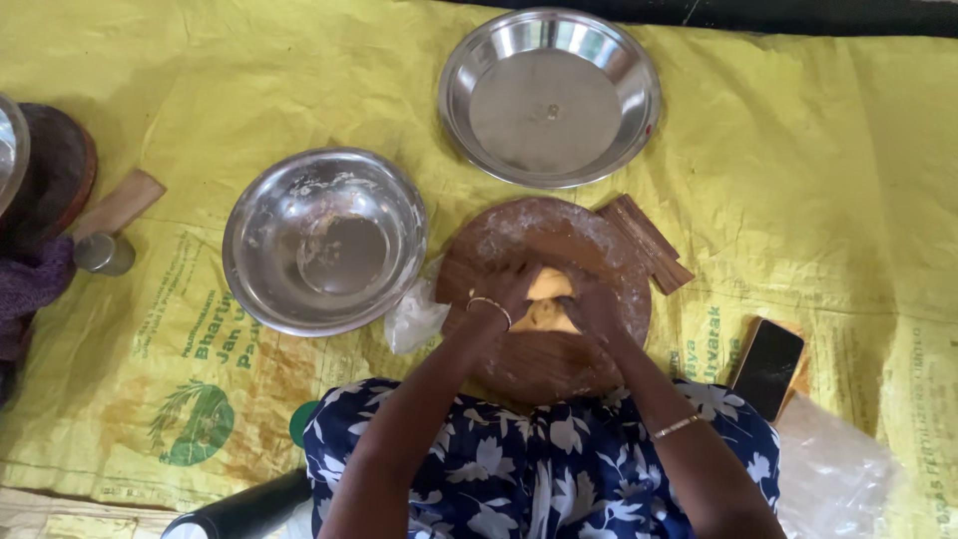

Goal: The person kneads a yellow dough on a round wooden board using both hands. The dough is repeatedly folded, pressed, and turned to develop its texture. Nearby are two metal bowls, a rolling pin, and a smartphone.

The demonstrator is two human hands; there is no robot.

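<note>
Your left hand point(507, 291) and right hand point(591, 304) close on the yellow dough lump point(548, 299), fingers curled and pressed against its sides, at the middle of the round floured wooden board point(519, 235). Press unevenly and I judge the dough could tear or stick where flour is thin. Your fingertips and the dough's underside are hidden; the near board edge is covered by your arms.

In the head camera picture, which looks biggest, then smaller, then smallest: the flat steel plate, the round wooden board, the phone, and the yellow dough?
1. Flat steel plate and round wooden board: these look about the same, and arms hide part of the board, so I cannot rank them.
2. Phone.
3. Yellow dough, partly covered by both hands.
</note>
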